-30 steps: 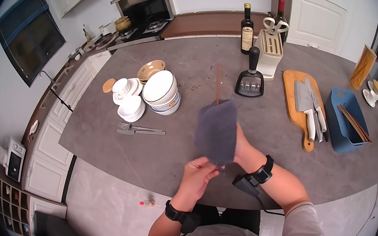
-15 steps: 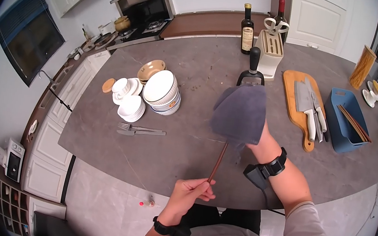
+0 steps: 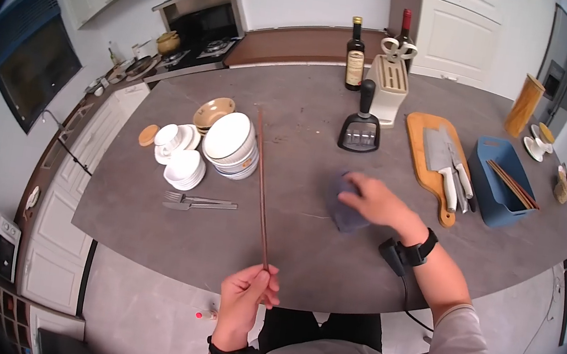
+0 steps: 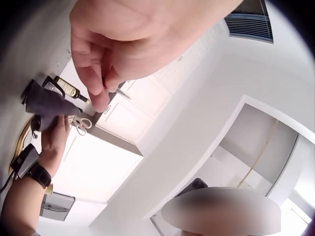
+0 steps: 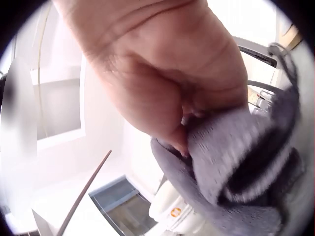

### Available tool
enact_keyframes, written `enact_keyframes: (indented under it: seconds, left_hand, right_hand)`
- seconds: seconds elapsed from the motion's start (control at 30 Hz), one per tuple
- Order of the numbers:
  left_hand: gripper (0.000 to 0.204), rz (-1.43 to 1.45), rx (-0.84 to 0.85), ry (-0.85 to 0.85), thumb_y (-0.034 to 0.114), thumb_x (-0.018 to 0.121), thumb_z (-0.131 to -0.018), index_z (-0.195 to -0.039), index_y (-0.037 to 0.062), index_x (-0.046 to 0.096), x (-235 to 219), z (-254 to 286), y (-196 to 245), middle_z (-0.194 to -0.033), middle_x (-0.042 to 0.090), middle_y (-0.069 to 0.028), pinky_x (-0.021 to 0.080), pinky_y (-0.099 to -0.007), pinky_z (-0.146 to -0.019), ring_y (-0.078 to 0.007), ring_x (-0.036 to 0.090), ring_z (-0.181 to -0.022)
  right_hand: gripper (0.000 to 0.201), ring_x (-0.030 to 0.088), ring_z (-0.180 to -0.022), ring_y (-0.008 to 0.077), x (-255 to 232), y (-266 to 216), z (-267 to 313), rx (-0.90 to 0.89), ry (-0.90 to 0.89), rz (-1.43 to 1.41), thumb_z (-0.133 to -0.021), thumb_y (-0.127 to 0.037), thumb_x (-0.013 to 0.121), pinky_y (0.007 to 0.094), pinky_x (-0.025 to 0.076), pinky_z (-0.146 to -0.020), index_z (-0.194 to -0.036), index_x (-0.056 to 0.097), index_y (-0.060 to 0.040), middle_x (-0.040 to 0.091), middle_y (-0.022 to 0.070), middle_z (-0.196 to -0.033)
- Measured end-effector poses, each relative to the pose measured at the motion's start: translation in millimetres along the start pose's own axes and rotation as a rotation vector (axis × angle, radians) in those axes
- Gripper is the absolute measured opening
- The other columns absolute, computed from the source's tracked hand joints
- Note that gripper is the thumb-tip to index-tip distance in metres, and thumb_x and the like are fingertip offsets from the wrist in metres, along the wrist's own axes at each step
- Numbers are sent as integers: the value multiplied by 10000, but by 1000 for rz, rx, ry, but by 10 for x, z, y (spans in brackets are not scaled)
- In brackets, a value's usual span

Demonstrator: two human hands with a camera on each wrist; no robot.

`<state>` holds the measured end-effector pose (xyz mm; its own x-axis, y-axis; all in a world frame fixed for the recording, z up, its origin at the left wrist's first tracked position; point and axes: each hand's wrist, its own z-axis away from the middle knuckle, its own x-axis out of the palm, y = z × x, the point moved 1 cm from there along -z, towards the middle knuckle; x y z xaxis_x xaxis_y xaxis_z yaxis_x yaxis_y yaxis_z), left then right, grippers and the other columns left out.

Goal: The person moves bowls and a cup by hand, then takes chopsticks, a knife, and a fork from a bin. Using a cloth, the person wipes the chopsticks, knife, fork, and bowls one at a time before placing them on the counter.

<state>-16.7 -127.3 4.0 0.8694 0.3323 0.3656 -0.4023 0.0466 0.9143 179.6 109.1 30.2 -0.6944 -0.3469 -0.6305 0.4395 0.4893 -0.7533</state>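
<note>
The left hand's grip (image 3: pixel 249 287) is closed, thumb and fingers pinching the near end of a brown chopstick (image 3: pixel 262 185) that extends forward over the desk (image 3: pixel 182 242), beside the stacked bowls (image 3: pixel 229 138). The right hand's grip (image 3: pixel 377 201) is closed about a bunched grey cloth (image 3: pixel 348 215), folds loose past the fingers.

Bowls (image 3: pixel 230 136) standing at left on table (image 3: pixel 329 269). Fork (image 3: pixel 176 196), table knife (image 3: pixel 185 206) lying before bowls. Stick (image 3: pixel 262 192) poking out from left hand (image 3: pixel 247 292), right of bowls. Cloth (image 3: pixel 347 220) sitting in right hand (image 3: pixel 382 203), right of stick. Knife block (image 3: pixel 386 94) standing farther back, scissors (image 3: pixel 398 49) sitting in it, bottle (image 3: pixel 354 61) just left. Board (image 3: pixel 419 127) lying right of cloth, knives (image 3: pixel 436 150) on it. Box (image 3: pixel 506 218) standing right of board, chopsticks (image 3: pixel 508 183) leaning inside.
</note>
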Motion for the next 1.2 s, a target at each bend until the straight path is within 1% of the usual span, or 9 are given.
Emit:
enact_keyframes:
  seconds: [0.03, 0.1, 0.2, 0.43, 0.57, 0.77, 0.93, 1.0, 1.2]
  left_hand:
    - [214, -10, -15, -20, 145, 550, -940, -1037, -31, 625, 77, -74, -18, -757, 627, -57, 451, -219, -509, -125, 597, -567]
    - [214, -22, -41, -65, 144, 546, -943, -1058, -17, 628, 251, -230, -92, -776, 635, -56, 446, -214, -513, -119, 596, -575]
    - [240, -37, -90, -216, 167, 528, -957, -1096, -8, 614, 576, -446, -297, -835, 639, -58, 443, -211, -518, -111, 611, -602]
    - [294, -27, -199, -543, 211, 465, -989, -1135, -15, 586, 1198, -513, -535, -883, 634, -72, 469, -206, -522, -119, 630, -609]
    - [316, 33, -195, -529, 249, 447, -995, -1130, -5, 577, 1300, -560, -622, -940, 641, -90, 462, -208, -489, -115, 627, -604]
    - [365, -82, -251, -659, 255, 393, -1009, -1155, -38, 555, 1256, -432, -714, -1032, 662, -145, 506, -225, -550, -166, 674, -686]
    - [352, -374, -33, -408, 234, 406, -1003, -1080, -49, 601, 707, -400, -717, -888, 687, -122, 512, -234, -573, -167, 672, -667]
    - [340, -378, -29, -360, 226, 418, -999, -1060, -46, 613, 639, -420, -731, -854, 687, -114, 510, -231, -573, -162, 668, -659]
    - [275, -466, 56, -356, 175, 459, -976, -1009, -25, 645, 628, -374, -773, -769, 684, -84, 498, -223, -568, -128, 653, -633]
  right_hand:
    - [323, 616, -895, 151, 44, -34, 90, 2, -112, 156, -872, -174, 614, 290, 479, -796, -1124, 565, 21, 659, 119, -974]
    - [329, 612, -900, 150, 22, -108, 188, -74, -39, 240, -903, -189, 591, 296, 487, -785, -1159, 557, 15, 661, 106, -980]
    - [324, 579, -818, 89, -27, -274, 362, 105, -120, -744, -929, -171, 564, 251, 488, -701, -1195, 544, 12, 645, 63, -959]
    - [308, 589, -792, 106, -193, -96, 803, 254, -79, -933, -923, -77, 555, 236, 472, -685, -1218, 533, 9, 645, 73, -924]
    - [304, 590, -780, 103, -277, -102, 1037, 335, -79, -1173, -929, -91, 551, 237, 474, -696, -1218, 536, 2, 645, 65, -905]
    - [279, 571, -721, 67, -864, 24, 1276, 276, 192, -629, -947, -167, 546, 210, 468, -666, -1166, 584, 2, 643, 18, -850]
    - [229, 554, -611, 71, -2216, 544, 1566, 309, 638, 396, -889, -144, 593, 232, 433, -543, -989, 663, 50, 657, 38, -727]
    - [220, 646, -670, 264, -2540, 800, 1742, 355, 664, 738, -805, -107, 628, 347, 487, -631, -965, 661, 40, 652, 186, -749]
    - [163, 617, -826, 379, -2854, 1530, 1958, 505, 654, 1161, -790, -95, 614, 420, 496, -745, -901, 659, 16, 652, 203, -838]
